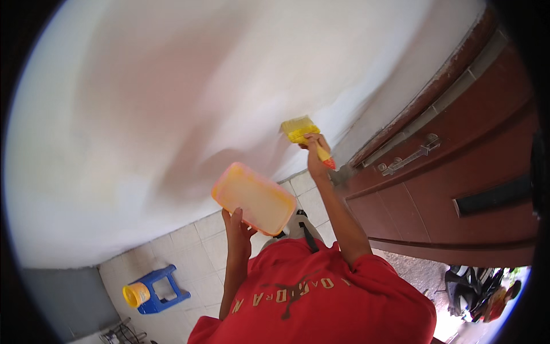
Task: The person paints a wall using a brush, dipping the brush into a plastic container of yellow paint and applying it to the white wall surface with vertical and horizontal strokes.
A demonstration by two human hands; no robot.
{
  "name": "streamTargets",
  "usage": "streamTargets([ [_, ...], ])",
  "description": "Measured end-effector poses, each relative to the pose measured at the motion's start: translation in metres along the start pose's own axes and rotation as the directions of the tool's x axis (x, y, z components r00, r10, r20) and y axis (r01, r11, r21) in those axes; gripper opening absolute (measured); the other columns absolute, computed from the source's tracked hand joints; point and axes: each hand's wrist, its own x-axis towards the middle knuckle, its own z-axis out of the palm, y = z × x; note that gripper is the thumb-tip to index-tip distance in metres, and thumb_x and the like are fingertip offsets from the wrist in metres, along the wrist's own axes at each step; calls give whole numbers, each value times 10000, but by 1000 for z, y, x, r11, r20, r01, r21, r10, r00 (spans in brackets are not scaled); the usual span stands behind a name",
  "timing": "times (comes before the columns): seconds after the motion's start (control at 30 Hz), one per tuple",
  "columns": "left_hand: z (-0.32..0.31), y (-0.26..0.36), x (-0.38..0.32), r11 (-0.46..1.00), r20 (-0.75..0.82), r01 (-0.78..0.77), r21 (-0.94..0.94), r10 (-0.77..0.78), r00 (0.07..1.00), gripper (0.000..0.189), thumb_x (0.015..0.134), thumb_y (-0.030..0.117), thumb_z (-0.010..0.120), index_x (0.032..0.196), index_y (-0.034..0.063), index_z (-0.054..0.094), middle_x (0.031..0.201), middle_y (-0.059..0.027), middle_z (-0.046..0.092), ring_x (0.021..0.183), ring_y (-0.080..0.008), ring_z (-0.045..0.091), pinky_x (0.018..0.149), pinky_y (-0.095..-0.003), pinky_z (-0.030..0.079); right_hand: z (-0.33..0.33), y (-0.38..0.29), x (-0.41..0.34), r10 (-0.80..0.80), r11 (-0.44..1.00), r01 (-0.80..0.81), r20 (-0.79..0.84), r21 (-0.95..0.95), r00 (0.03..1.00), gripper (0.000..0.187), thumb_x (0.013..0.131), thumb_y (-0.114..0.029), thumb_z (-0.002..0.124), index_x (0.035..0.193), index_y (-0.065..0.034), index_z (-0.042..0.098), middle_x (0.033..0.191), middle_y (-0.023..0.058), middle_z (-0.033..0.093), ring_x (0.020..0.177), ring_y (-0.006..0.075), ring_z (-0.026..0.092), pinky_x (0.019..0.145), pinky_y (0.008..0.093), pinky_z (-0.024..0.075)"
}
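Observation:
My right hand grips a wide paintbrush with a yellow ferrule and a yellow handle tipped in red. Its pale bristles are at the white wall; whether they press on it I cannot tell. My left hand holds an orange plastic tub by its near edge, thumb over the rim. Inside the tub is an off-white surface, which looks like paint. The tub hangs in front of my body, lower than the brush. Soft shadows of my arms fall on the wall.
A brown door with a metal handle stands to the right. On the tiled floor at lower left is a blue plastic stool with a yellow bucket by it. A motorbike shows beyond the doorway.

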Motion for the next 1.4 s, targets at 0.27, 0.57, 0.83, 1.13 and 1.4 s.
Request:
streamTargets([
  [0.27,0,1,4,999,0,-25,21,25,1000,735,919,378,565,1451,67,165,1359,-192,432,1189,-302,555,882,-439,538,-10,-152,-38,70,997,-62,233,-43,970,203,986,-141,555,1153,-37,506,980,62,606,790,108,579,676,247,490],
  [0.57,12,9,-4,998,4,-39,41,39,999,713,923,264,592,1436,9,168,1361,-205,422,1205,-282,546,907,-406,550,10,-161,-82,209,931,-2,528,-366,823,171,946,-157,622,1001,-30,523,784,85,626,678,126,605,616,300,490],
  [0.83,9,-1,-10,988,15,-101,113,99,995,759,933,320,561,1475,40,110,1402,-223,408,1234,-292,533,900,-409,549,21,-164,-89,183,878,115,548,-464,816,166,967,-164,596,937,-30,502,738,28,549,641,87,507,586,267,427],
  [1.13,7,3,-14,999,35,-35,-11,35,999,717,946,244,565,1463,8,128,1382,-213,411,1240,-299,530,919,-422,545,8,-163,-81,74,944,74,427,-320,901,152,995,-129,558,927,-15,485,715,3,529,624,51,484,540,237,403],
  [1.4,8,-4,-13,1000,51,-18,4,18,999,707,948,298,552,1459,28,146,1383,-211,426,1226,-297,548,895,-424,556,4,-154,-88,-135,893,270,358,-360,924,163,1004,-149,542,928,-30,461,744,16,514,648,48,447,563,233,388],
])
